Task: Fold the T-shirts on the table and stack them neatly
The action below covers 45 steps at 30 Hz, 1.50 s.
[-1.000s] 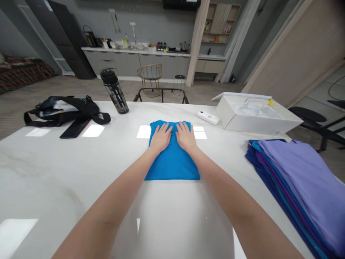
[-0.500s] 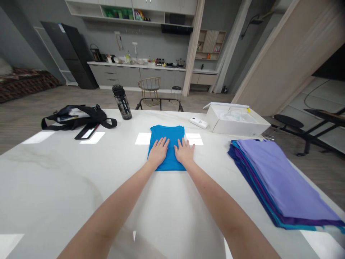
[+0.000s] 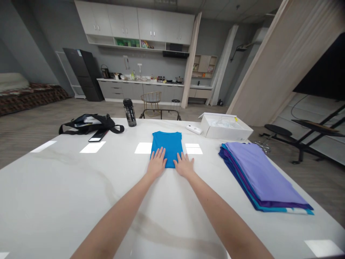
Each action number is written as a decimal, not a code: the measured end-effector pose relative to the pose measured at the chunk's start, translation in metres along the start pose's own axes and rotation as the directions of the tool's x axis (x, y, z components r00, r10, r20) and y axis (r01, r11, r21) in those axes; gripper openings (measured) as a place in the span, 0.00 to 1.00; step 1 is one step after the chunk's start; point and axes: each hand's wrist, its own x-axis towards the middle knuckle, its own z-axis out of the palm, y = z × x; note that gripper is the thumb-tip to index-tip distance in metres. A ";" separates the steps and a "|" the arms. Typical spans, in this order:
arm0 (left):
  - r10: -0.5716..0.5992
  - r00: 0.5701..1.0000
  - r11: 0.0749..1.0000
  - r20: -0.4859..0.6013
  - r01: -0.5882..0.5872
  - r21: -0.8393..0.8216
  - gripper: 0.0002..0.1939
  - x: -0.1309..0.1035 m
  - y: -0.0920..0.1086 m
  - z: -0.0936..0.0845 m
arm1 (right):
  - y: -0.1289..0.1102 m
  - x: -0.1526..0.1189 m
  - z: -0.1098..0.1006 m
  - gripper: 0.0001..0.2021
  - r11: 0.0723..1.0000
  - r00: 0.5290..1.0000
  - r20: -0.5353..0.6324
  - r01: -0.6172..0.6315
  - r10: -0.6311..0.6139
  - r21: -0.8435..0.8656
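A blue T-shirt [image 3: 167, 142], folded into a small rectangle with its neckline at the far side, lies flat on the white marbled table [image 3: 81, 190]. My left hand [image 3: 157, 164] rests palm down over its near left corner, fingers spread. Over the near right corner lies my right hand [image 3: 184, 165], flat with fingers apart. Both hands cover part of the shirt's near edge, and neither grasps it. To the right is a stack of folded clothes [image 3: 261, 172], lavender on top with purple, teal and dark blue layers beneath.
Along the far edge stand a black water bottle [image 3: 129, 114], a white remote-like device [image 3: 194, 129] and an open white box [image 3: 226, 128]. A black bag [image 3: 94, 124] lies at the far left beside a phone [image 3: 98, 135]. A chair [image 3: 151, 99] is beyond the table.
Both hands have slid toward me over the shirt, down to its near edge. The camera view has tilted upward. The shirt still lies flat.
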 end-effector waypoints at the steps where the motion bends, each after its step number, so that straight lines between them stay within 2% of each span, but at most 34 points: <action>1: 0.027 0.999 1.000 -0.026 -0.027 -0.001 0.32 -0.002 0.005 0.000 | -0.004 -0.004 0.000 0.33 1.000 0.999 -0.017 0.027 -0.027 -0.005; 3: 0.083 0.997 0.996 -0.006 -0.083 -0.016 0.30 -0.006 0.015 0.001 | -0.012 -0.011 0.003 0.31 0.981 0.979 -0.063 0.193 -0.194 -0.016; 5: 0.101 0.992 0.994 0.080 -0.098 -0.045 0.30 -0.011 0.019 0.003 | -0.015 -0.019 0.007 0.30 0.934 0.931 -0.074 0.358 -0.358 -0.021; 6: 0.103 0.988 0.994 0.119 -0.097 -0.057 0.30 -0.015 0.018 0.004 | -0.014 -0.022 0.009 0.30 0.920 0.918 -0.060 0.392 -0.393 -0.016; 9: 0.096 0.979 0.994 0.182 -0.086 -0.066 0.32 -0.029 0.006 0.003 | -0.004 -0.033 0.012 0.31 0.937 0.936 -0.037 0.351 -0.350 -0.002; 14: 0.069 0.962 0.996 0.265 -0.052 -0.071 0.37 -0.049 -0.013 -0.008 | 0.019 -0.050 0.012 0.34 0.973 0.973 0.010 0.231 -0.231 0.011; 19: 0.025 0.956 0.998 0.292 -0.005 -0.070 0.40 -0.058 -0.010 -0.020 | 0.025 -0.061 0.013 0.37 0.991 0.990 0.042 0.131 -0.132 0.025; 23: -0.006 0.946 0.999 0.325 0.021 -0.043 0.36 -0.066 -0.009 -0.028 | 0.027 -0.072 0.013 0.38 0.996 0.996 0.036 0.084 -0.085 0.035; 26: -0.022 0.959 1.000 0.284 0.022 0.003 0.30 -0.075 -0.015 -0.033 | 0.032 -0.082 0.012 0.37 0.997 0.997 -0.001 0.074 -0.074 0.038; 29: -0.002 0.987 0.996 0.163 -0.012 0.085 0.25 -0.081 -0.025 -0.040 | 0.039 -0.089 0.009 0.31 0.995 0.991 -0.103 0.094 -0.090 0.034; 32: 0.028 0.996 0.989 0.084 -0.040 0.142 0.25 -0.081 -0.034 -0.046 | 0.043 -0.088 0.004 0.24 0.995 0.974 -0.205 0.100 -0.098 0.000; 37: 0.037 0.997 0.979 0.061 -0.049 0.197 0.18 -0.068 -0.040 -0.051 | 0.040 -0.073 -0.007 0.19 0.992 0.965 -0.239 0.091 -0.109 -0.087; 40: 0.059 0.996 0.971 0.060 -0.071 0.230 0.18 -0.063 -0.039 -0.051 | 0.036 -0.067 -0.011 0.18 0.990 0.968 -0.232 0.075 -0.101 -0.118; 43: 0.083 0.994 0.962 0.069 -0.098 0.253 0.19 -0.068 -0.038 -0.055 | 0.036 -0.071 -0.012 0.17 0.988 0.967 -0.228 0.087 -0.115 -0.130; 45: 0.104 0.991 0.958 0.082 -0.122 0.259 0.19 -0.080 -0.036 -0.060 | 0.041 -0.082 -0.010 0.16 0.982 0.960 -0.230 0.131 -0.161 -0.139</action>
